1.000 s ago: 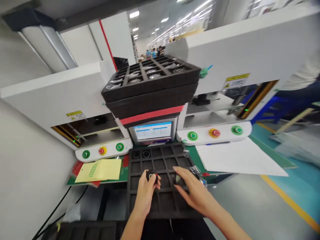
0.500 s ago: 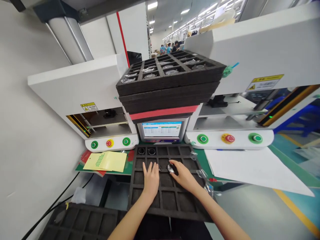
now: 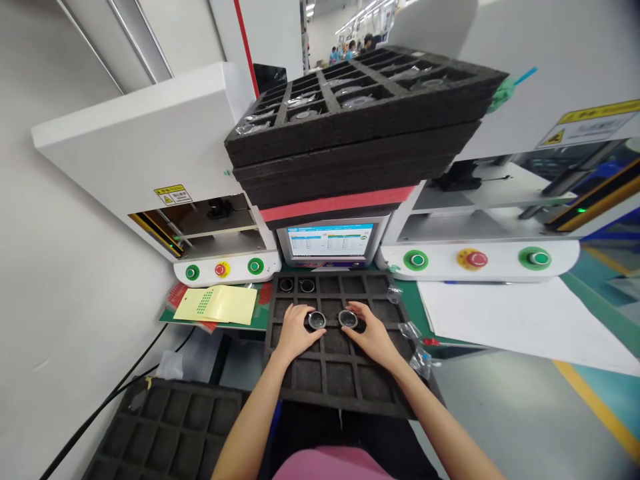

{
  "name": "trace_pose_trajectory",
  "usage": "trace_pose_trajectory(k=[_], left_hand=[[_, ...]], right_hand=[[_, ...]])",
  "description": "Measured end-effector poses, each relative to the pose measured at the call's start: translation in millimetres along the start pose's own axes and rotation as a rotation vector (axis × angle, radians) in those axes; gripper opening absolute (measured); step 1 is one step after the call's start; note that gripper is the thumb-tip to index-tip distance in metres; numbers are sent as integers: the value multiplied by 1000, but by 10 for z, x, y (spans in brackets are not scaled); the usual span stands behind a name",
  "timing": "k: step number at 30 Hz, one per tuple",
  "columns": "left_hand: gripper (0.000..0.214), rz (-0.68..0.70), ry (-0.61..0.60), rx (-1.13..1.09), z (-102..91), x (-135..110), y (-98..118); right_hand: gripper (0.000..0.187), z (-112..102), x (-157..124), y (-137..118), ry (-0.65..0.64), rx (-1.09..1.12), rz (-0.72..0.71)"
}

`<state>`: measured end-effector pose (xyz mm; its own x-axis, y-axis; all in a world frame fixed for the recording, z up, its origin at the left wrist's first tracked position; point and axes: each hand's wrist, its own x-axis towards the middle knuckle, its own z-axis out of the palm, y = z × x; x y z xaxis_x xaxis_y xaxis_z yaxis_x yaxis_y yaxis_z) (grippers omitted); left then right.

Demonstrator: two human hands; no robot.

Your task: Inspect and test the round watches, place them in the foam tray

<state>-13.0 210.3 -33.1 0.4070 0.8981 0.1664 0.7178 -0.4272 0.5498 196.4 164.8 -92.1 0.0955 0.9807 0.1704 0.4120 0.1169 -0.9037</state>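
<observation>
A black foam tray [image 3: 345,380] with square cells lies in front of me on the bench. My left hand [image 3: 294,333] grips a small round black part with a shiny face [image 3: 317,321] over the tray's second row. My right hand [image 3: 369,333] grips a second round part [image 3: 348,319] right beside it. Two more ring-shaped parts [image 3: 297,285] sit in the tray's far left cells. The other cells look empty.
A stack of black foam trays [image 3: 360,133] holding parts rests above a lit screen [image 3: 330,241]. White machines with green and red buttons [image 3: 223,269] [image 3: 475,259] flank it. Yellow sheet [image 3: 217,305] left, white sheet [image 3: 510,317] right, plastic wrappers [image 3: 417,347], another foam tray [image 3: 170,427] lower left.
My left hand, flat on the tray half a second ago, now holds a round part. Both hands have come together at the tray's second row. My view has tilted down and nearer.
</observation>
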Motion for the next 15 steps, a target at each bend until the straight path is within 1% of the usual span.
trace_pose_trajectory(k=[3, 9, 15], left_hand=[[34, -13, 11, -28, 20, -2, -14], [35, -53, 40, -61, 38, -15, -29], [35, -48, 55, -69, 25, -13, -16]], right_hand=[[40, -6, -7, -7, 6, 16, 4], [40, -27, -13, -16, -4, 26, -6], [39, -36, 8, -16, -20, 22, -25]])
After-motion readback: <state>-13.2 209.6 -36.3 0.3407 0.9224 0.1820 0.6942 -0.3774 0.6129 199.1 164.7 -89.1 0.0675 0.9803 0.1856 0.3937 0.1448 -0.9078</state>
